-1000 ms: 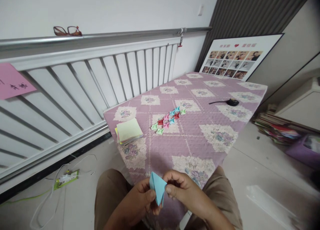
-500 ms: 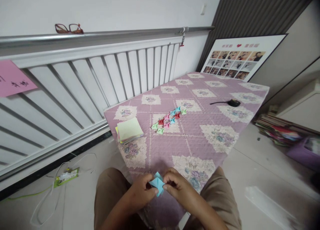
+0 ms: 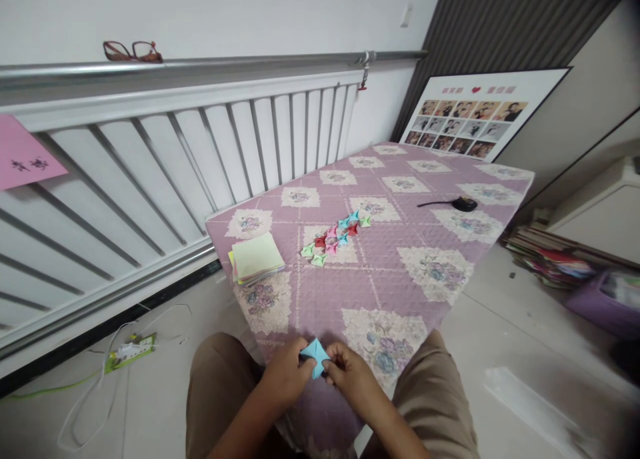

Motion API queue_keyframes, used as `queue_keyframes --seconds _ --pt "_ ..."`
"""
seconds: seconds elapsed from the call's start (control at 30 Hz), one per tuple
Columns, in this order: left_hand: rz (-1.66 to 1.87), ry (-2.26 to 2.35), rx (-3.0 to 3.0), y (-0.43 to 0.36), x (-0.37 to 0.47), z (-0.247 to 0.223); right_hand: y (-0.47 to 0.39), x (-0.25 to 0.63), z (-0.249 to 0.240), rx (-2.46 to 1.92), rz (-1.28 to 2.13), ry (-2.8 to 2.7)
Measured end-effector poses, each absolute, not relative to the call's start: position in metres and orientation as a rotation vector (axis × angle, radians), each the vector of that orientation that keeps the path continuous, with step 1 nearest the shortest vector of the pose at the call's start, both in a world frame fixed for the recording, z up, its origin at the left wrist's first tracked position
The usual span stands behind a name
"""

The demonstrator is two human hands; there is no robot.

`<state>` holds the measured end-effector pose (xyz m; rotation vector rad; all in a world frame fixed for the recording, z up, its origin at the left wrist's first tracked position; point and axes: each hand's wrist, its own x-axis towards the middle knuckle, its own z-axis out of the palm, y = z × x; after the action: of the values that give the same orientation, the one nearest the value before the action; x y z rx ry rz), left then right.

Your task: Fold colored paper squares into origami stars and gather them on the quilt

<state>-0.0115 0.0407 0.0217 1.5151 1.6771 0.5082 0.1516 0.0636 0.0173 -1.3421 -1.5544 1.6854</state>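
A partly folded piece of blue origami paper is held between both hands just above the near end of the table. My left hand pinches its left side, thumb on top. At its right corner, the thumb and fingers of my right hand are closed on the paper. Further up the cloth lies a cluster of small folded paper pieces in green, red, pink and blue. To their left sits a stack of square coloured paper, pale yellow on top.
A purple floral tablecloth covers the table, with a small black object with a strap at right. A white radiator runs along the left; glasses rest on its pipe. A photo board leans at the back. A power strip lies on the floor.
The blue paper has turned in my fingers and now looks flatter, like a diamond, where before a separate flap stood at its top. Both hands still hold it.
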Motion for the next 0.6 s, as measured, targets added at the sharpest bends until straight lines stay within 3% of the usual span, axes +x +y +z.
queue_keyframes --seconds 0.2,0.6 --pt "0.415 1.769 1.560 0.044 -0.009 0.024 0.067 0.150 0.018 -1.391 1.605 -1.634" --pt "0.224 1.856 1.678 0.052 -0.012 0.031 0.074 0.148 0.028 -1.590 1.057 -2.175"
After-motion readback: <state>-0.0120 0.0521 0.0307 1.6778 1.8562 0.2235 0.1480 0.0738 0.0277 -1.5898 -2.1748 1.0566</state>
